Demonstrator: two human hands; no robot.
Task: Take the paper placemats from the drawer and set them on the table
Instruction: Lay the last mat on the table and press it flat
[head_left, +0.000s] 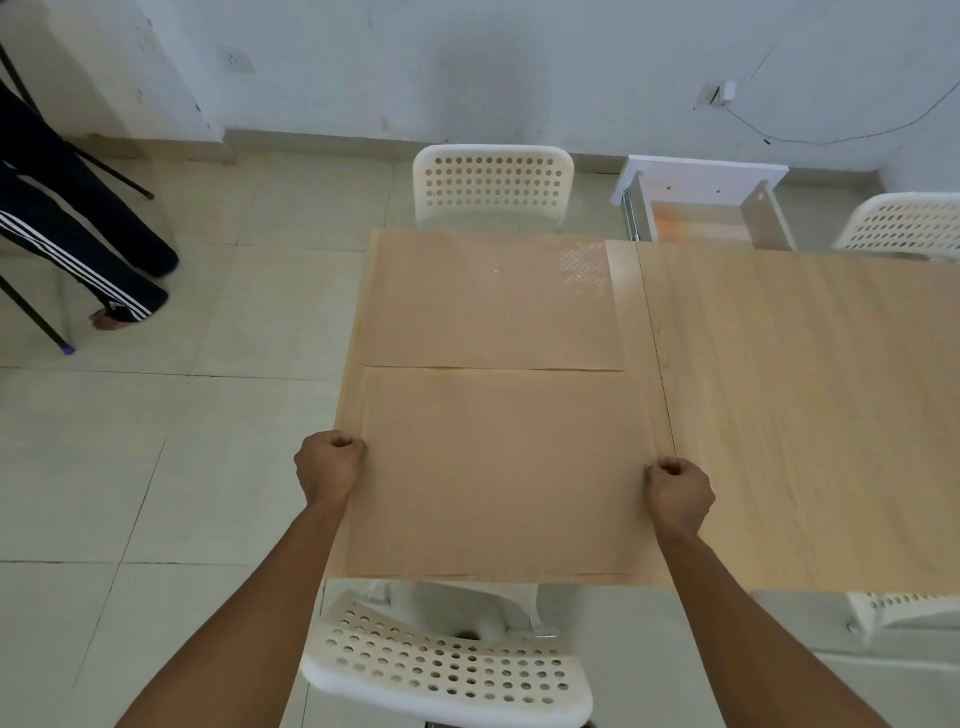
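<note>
Nearest: white perforated chair (447, 670) tucked at the near table edge, directly below the camera. Both forearms reach over it. Left hand (330, 465) has a closed grip, fingers curled, pinching the left edge of the near placemat (498, 473); right hand (680, 491) does the same on its right edge. That placemat lies flat on the wooden table (800, 415), near edge roughly flush with the table's near edge, left edge close to the table's left side. Just beyond it, a second placemat (488, 301) lies flat, the two edges almost meeting along a thin seam; faint lattice print shows at its far right corner. Table surface to the right of both mats is bare wood with a join line running front to back. Past the far edge: another white perforated chair (493, 184), then an open drawer (701, 208) pulled out on the right, inside hard to make out. Third chair (904, 223) at far right. At far left, someone's legs in dark striped trousers (78, 249) on the tiled floor.
</note>
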